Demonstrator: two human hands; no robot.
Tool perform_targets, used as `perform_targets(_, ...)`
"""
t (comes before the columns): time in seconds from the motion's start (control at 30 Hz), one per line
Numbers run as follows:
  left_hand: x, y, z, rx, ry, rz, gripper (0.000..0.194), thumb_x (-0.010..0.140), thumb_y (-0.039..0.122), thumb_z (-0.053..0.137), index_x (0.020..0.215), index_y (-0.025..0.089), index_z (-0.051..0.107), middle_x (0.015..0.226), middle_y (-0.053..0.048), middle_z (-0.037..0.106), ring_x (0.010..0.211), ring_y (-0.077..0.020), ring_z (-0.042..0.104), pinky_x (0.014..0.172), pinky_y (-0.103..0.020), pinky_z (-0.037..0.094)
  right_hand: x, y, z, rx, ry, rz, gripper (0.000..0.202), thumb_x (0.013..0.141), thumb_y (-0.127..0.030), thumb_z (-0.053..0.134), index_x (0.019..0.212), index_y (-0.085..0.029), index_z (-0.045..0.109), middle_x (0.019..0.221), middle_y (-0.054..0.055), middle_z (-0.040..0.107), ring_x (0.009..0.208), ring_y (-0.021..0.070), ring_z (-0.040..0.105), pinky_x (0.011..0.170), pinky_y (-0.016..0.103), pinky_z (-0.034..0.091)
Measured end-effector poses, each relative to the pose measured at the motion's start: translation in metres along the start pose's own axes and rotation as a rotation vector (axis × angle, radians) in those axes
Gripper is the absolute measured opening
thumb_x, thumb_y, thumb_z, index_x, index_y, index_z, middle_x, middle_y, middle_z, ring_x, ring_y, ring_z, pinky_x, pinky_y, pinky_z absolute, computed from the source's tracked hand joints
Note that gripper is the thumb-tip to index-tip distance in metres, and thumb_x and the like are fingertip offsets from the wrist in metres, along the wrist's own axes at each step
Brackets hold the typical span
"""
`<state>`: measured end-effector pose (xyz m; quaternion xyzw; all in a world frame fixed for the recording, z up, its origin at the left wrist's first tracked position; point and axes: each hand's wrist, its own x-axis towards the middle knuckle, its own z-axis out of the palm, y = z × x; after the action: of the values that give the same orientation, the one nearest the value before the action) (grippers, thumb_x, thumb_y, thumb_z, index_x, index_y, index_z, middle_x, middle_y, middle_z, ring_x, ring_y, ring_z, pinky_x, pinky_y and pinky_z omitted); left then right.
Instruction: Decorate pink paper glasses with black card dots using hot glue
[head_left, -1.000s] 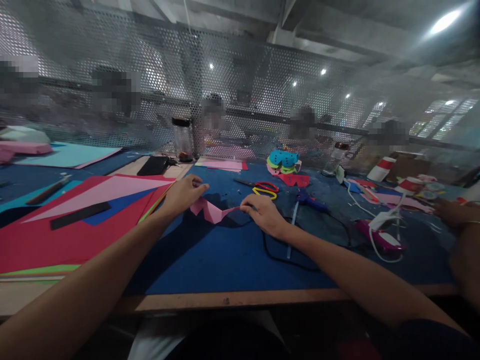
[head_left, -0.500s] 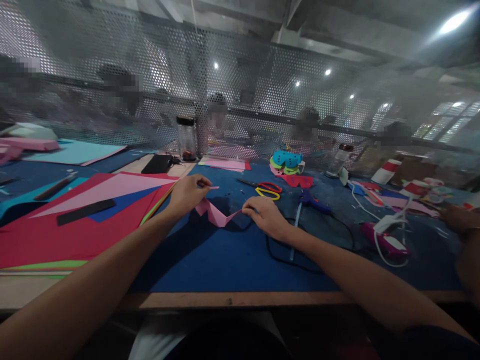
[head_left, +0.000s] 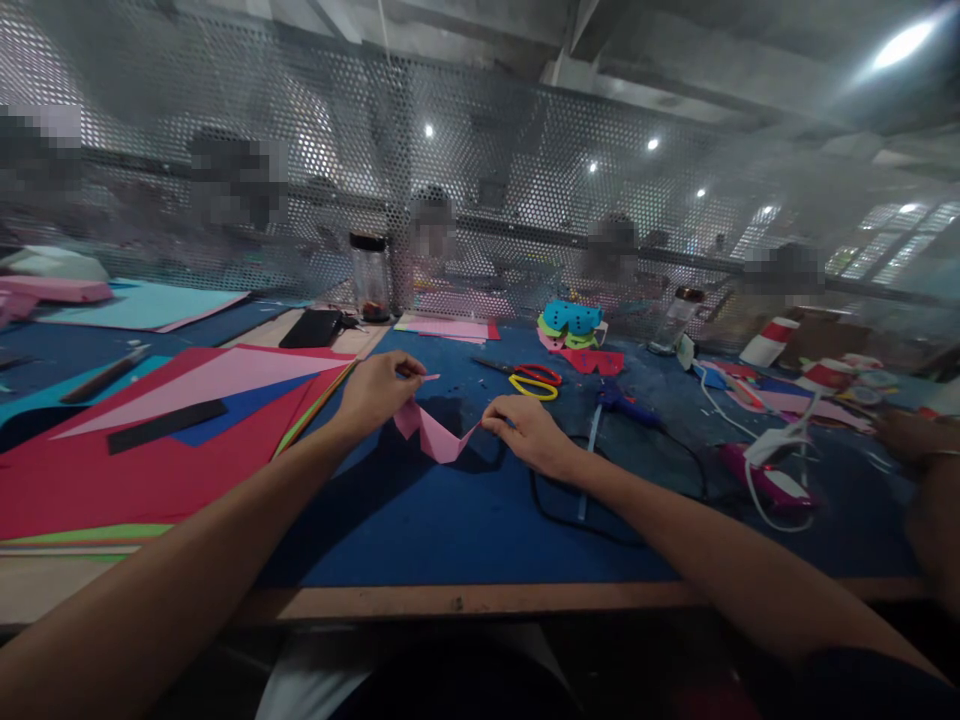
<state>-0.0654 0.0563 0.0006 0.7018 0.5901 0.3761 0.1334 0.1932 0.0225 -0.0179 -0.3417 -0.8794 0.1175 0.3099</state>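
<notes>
A folded pink paper strip (head_left: 441, 440) hangs between my two hands, sagging in a zigzag just over the blue table mat (head_left: 420, 540). My left hand (head_left: 382, 388) pinches one end, and a small pink tip pokes out past the fingers. At the other end, my right hand (head_left: 525, 428) holds the strip between thumb and fingertips. Scissors (head_left: 534, 382) with red and yellow handles lie just beyond my right hand. Close by on the right is a blue glue gun (head_left: 628, 403), with a clear glue stick (head_left: 591, 455) at its near side.
Coloured paper sheets (head_left: 150, 490) are stacked on the left, topped by a black strip (head_left: 166, 426). Behind lie a phone (head_left: 312, 328), a jar (head_left: 370, 280) and paper masks (head_left: 571, 318). A magenta glue gun (head_left: 772, 478) with a white cord is at right, near another person's hand (head_left: 911, 440).
The pink strip's middle has dipped slightly lower. Both hands keep their pinch on its ends and have hardly moved.
</notes>
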Motion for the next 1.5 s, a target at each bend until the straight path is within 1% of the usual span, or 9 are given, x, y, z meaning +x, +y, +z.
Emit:
perform_targets(0.27, -0.002, 0.002, -0.001, 0.016, -0.003, -0.012, 0.018, 0.079, 0.031, 0.063, 0.091, 0.021, 0.073, 0.083, -0.004, 0.076, 0.068, -0.021, 0.071, 0.064, -0.031, 0.048, -0.001, -0.001, -0.003, 0.141, -0.014, 0.062, 0.021, 0.099, -0.018, 0.047, 0.095, -0.019, 0.068, 0.097, 0.004, 0.07, 0.092, 0.0161, 0.063, 0.086, 0.03, 0.046)
perform_targets(0.43, -0.004, 0.005, 0.0, 0.006, -0.014, -0.009, 0.018, 0.079, 0.033, 0.063, 0.089, 0.021, 0.073, 0.075, -0.002, 0.075, 0.066, -0.0216, 0.071, 0.065, -0.031, 0.049, -0.002, 0.005, 0.0, 0.271, 0.033, 0.135, 0.022, 0.1, -0.022, 0.045, 0.098, -0.019, 0.067, 0.096, 0.004, 0.07, 0.092, 0.0153, 0.065, 0.084, 0.029, 0.05)
perform_targets(0.6, -0.007, 0.007, 0.005, -0.077, -0.075, -0.004, 0.02, 0.079, 0.036, 0.064, 0.091, 0.021, 0.072, 0.077, -0.002, 0.076, 0.063, -0.0204, 0.071, 0.063, -0.03, 0.05, 0.001, 0.01, 0.001, 0.345, 0.078, 0.205, 0.022, 0.099, -0.027, 0.046, 0.096, -0.019, 0.066, 0.094, 0.004, 0.07, 0.088, 0.0146, 0.066, 0.081, 0.029, 0.052)
perform_targets(0.73, -0.012, 0.014, 0.011, -0.141, -0.145, 0.014, 0.022, 0.079, 0.038, 0.066, 0.093, 0.021, 0.072, 0.078, -0.002, 0.076, 0.062, -0.0202, 0.071, 0.06, -0.03, 0.05, 0.002, 0.011, 0.001, 0.316, 0.112, 0.227, 0.018, 0.098, -0.029, 0.05, 0.1, -0.018, 0.066, 0.097, 0.004, 0.07, 0.091, 0.0154, 0.065, 0.085, 0.031, 0.051)
perform_targets(0.9, -0.024, 0.03, 0.019, -0.24, -0.243, 0.058, 0.022, 0.08, 0.037, 0.066, 0.093, 0.02, 0.072, 0.082, -0.002, 0.076, 0.06, -0.0183, 0.069, 0.056, -0.028, 0.049, 0.002, 0.011, 0.002, 0.244, 0.134, 0.182, 0.019, 0.096, -0.028, 0.057, 0.11, -0.018, 0.065, 0.108, 0.006, 0.069, 0.1, 0.0167, 0.064, 0.093, 0.033, 0.048)
perform_targets(1.07, -0.033, 0.04, 0.021, -0.288, -0.312, 0.121, 0.021, 0.083, 0.034, 0.063, 0.095, 0.02, 0.072, 0.085, -0.003, 0.076, 0.065, -0.0184, 0.069, 0.062, -0.029, 0.05, 0.002, 0.009, 0.004, 0.233, 0.103, 0.164, 0.02, 0.095, -0.03, 0.062, 0.109, -0.017, 0.067, 0.104, 0.006, 0.07, 0.096, 0.0162, 0.064, 0.087, 0.03, 0.049)
perform_targets(1.3, -0.032, 0.038, 0.024, -0.32, -0.359, 0.141, 0.023, 0.081, 0.032, 0.063, 0.097, 0.018, 0.073, 0.086, -0.003, 0.075, 0.074, -0.0198, 0.07, 0.069, -0.03, 0.052, 0.003, 0.003, 0.006, 0.239, 0.14, 0.133, 0.011, 0.092, -0.027, 0.065, 0.092, -0.017, 0.069, 0.089, 0.002, 0.07, 0.085, 0.0148, 0.064, 0.08, 0.027, 0.048)
perform_targets(1.4, -0.031, 0.037, 0.025, -0.313, -0.372, 0.172, 0.024, 0.082, 0.034, 0.063, 0.095, 0.018, 0.073, 0.088, -0.003, 0.075, 0.085, -0.0215, 0.069, 0.077, -0.03, 0.051, 0.003, 0.004, 0.007, 0.224, 0.161, 0.102, 0.01, 0.091, -0.026, 0.066, 0.091, -0.017, 0.069, 0.088, 0.002, 0.07, 0.083, 0.0149, 0.064, 0.079, 0.027, 0.048)
perform_targets(1.5, -0.031, 0.037, 0.026, -0.286, -0.365, 0.162, 0.023, 0.081, 0.035, 0.063, 0.092, 0.017, 0.073, 0.086, -0.003, 0.075, 0.083, -0.0212, 0.068, 0.075, -0.03, 0.049, 0.002, 0.004, 0.008, 0.172, 0.176, 0.065, 0.008, 0.091, -0.026, 0.065, 0.091, -0.018, 0.069, 0.087, 0.002, 0.069, 0.081, 0.0147, 0.064, 0.076, 0.027, 0.047)
